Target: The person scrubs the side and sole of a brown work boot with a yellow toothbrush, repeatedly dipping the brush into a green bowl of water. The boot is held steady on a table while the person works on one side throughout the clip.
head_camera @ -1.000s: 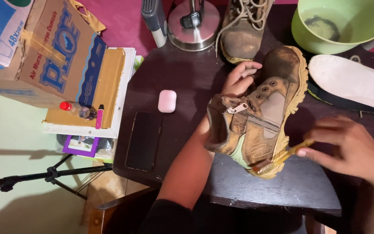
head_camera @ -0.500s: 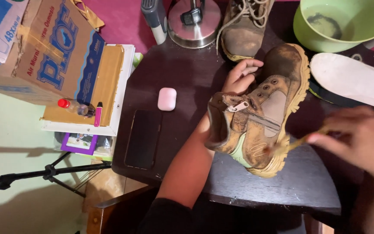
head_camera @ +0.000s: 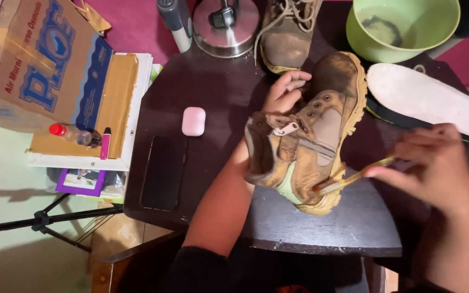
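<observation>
A: Since half a second ago the right hand [head_camera: 435,163] has drawn back a little toward the table's right edge, and the brush [head_camera: 354,176] has slid with it; the boot [head_camera: 308,135] has hardly shifted.

B: Only the head view here. Where does the boot lie from each hand?

A: It sits mid-table [head_camera: 321,228], tipped on its side. Its long axis runs from the heel collar at lower left up to the toe at upper right. The left hand [head_camera: 286,89] is inside or behind it, forearm passing under the collar, fingers curled over the lace side. So the left is nearer: touching, bracing. The right hand stands just to the boot's right, fingers pinched narrow on the brush handle.

B: And the brush tip?

A: Bristles touch the lower side panel, just above the yellow sole edge. The handle points right, roughly across the boot's axis.

B: Materials?

A: Tan suede-like leather, scuffed and dusty, with metal eyelets and a ridged rubber sole. The brush is a thin yellowish stick. Nearby are a white insole [head_camera: 435,103], a green bowl [head_camera: 408,49], a second boot [head_camera: 286,38], and a pink case [head_camera: 194,120] on dark glossy wood.
</observation>
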